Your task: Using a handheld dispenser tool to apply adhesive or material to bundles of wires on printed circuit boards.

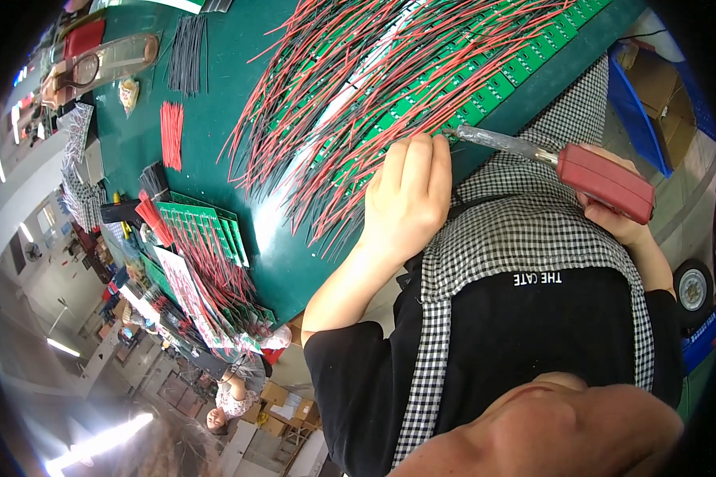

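My right hand (619, 226) is wrapped round a red soldering gun (605, 183). Its long barrel, covered in a silvery wrap, points left toward my other hand. My left hand (410, 187) rests at the near edge of the green circuit boards (485, 99), fingers closed together and bent down. What its fingertips hold, if anything, is hidden. The gun's tip ends just right of those fingers. Many thin red and black wires (350, 119) fan out over the boards, their loose ends reaching left and toward me.
On the green table (223, 151) lie a bundle of black wires (187, 56) and a bundle of red wires (172, 135). More wired boards (207, 226) are stacked at its left edge. A blue bin with cardboard boxes (656, 91) stands at the right. Another person (235, 393) is in the background.
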Demonstrator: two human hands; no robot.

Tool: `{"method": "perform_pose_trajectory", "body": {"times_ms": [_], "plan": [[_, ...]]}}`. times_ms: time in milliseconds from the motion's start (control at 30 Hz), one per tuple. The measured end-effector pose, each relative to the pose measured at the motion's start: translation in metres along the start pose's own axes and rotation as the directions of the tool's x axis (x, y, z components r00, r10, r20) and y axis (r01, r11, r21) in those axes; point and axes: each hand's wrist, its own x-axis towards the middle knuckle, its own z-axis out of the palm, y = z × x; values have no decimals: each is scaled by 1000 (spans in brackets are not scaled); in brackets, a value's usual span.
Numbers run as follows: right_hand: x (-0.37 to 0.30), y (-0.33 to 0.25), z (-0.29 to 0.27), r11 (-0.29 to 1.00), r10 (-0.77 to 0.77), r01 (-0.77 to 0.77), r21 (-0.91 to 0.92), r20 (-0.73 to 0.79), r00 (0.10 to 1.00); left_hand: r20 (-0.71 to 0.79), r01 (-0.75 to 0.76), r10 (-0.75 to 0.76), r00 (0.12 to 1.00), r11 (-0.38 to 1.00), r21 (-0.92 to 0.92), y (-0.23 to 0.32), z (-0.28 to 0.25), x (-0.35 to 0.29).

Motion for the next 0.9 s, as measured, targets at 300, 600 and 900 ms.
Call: {"method": "perform_pose_trajectory", "body": {"times_ms": [300, 600, 900], "plan": [[-13, 0, 1, 968, 26, 5, 251, -119, 993, 9, -11, 11, 1000, 1000, -5, 0, -4, 5], [-12, -1, 0, 964, 27, 4, 265, -114, 993, -50, -39, 40, 998, 999, 13, 2, 2, 8], [-17, -6, 1, 932, 116, -44, 360, -181, 977, -62, -78, 82, 995, 996, 51, 1, 7, 16]]}}
